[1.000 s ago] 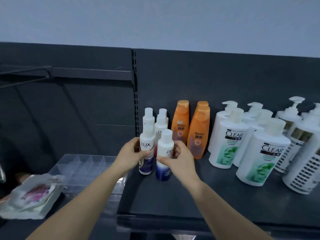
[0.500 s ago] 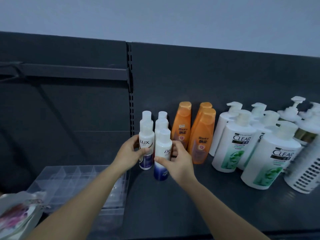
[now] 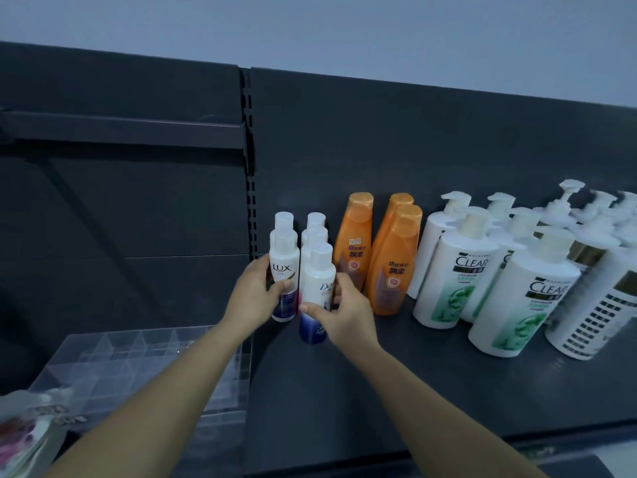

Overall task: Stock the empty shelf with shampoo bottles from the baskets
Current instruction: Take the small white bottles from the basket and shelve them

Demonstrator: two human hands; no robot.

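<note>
Though standing upright on the dark shelf (image 3: 344, 391), held all the same: front Dove bottle (image 3: 315, 294), pinched low down by R hand (image 3: 344, 315), thumb on near side where white meets blue base, fingers curled round far side. Just beside it to the left, Lux bottle (image 3: 284, 270), gripped by L hand (image 3: 253, 298), thumb across front below the label, fingers wrapped behind. Behind each, more small white bottles (image 3: 316, 222) w/ clear caps, two short rows running back to rear panel, close by the slotted post (image 3: 251, 188). To the right, three orange bottles (image 3: 393, 270), upright, one in front of another. Further right, white pump bottles (image 3: 455, 281) w/ green labels, then more pump bottles at frame edge, partly blurred. Left of post & lower down, clear plastic divider tray (image 3: 138, 360). At bottom-left corner, blurred packet (image 3: 24, 432), print unreadable.
</note>
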